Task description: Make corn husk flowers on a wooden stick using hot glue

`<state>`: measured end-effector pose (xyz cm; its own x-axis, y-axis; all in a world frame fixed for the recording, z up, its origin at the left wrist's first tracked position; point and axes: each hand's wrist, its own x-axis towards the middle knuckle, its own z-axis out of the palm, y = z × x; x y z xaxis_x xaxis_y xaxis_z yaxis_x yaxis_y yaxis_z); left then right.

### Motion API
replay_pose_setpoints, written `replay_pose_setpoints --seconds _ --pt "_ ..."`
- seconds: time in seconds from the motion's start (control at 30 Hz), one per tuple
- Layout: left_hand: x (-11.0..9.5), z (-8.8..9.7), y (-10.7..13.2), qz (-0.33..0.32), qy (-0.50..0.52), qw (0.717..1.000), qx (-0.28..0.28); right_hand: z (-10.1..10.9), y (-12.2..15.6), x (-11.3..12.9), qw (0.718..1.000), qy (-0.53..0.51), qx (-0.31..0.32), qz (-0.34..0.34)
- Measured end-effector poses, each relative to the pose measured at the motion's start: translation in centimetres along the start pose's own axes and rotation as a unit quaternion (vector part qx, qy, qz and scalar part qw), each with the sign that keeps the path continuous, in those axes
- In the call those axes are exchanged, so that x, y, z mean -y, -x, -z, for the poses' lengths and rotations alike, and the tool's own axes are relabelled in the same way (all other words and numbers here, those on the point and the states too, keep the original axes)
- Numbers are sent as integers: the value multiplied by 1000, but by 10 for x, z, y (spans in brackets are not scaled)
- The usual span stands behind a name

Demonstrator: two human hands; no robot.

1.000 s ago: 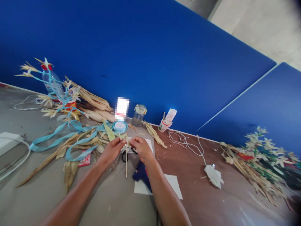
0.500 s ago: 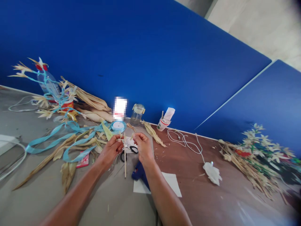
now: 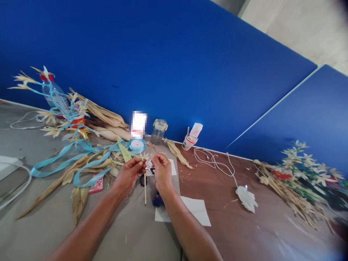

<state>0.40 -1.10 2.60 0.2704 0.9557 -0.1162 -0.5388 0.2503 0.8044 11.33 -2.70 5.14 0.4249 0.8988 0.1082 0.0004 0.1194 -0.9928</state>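
My left hand [image 3: 131,170] is closed in a pinch on a small husk flower [image 3: 144,156], whose pale pointed petals show above the fingertips. Close beside it my right hand [image 3: 162,170] is also pinched, its fingertips near the flower; the bit of husk between them is mostly hidden. A thin wooden stick [image 3: 145,190] shows below the left fingertips; whether that hand holds it I cannot tell. Behind the hands lie black-handled scissors [image 3: 142,180], partly covered. Under my right wrist a dark blue glue gun [image 3: 158,200] rests on white paper [image 3: 196,210], largely hidden by the forearm.
Light blue ribbon [image 3: 58,165], its spool [image 3: 136,145] and dried husks [image 3: 78,203] spread on the left. A jar [image 3: 159,131] and a paper cup [image 3: 188,143] stand by the blue partition. A white cable [image 3: 214,163] and husk flowers [image 3: 307,163] lie right.
My hands have come together; the left moved right, and the right moved slightly left. The flower's petals now show above the left fingers, and the right hand covers more of the scissors.
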Motion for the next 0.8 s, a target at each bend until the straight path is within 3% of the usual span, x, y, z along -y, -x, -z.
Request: replay_pose_setpoints --seconds 0.8 --pt "10 -7 4 -66 -21 997 -32 -12 4 -11 994 -90 -51 -34"
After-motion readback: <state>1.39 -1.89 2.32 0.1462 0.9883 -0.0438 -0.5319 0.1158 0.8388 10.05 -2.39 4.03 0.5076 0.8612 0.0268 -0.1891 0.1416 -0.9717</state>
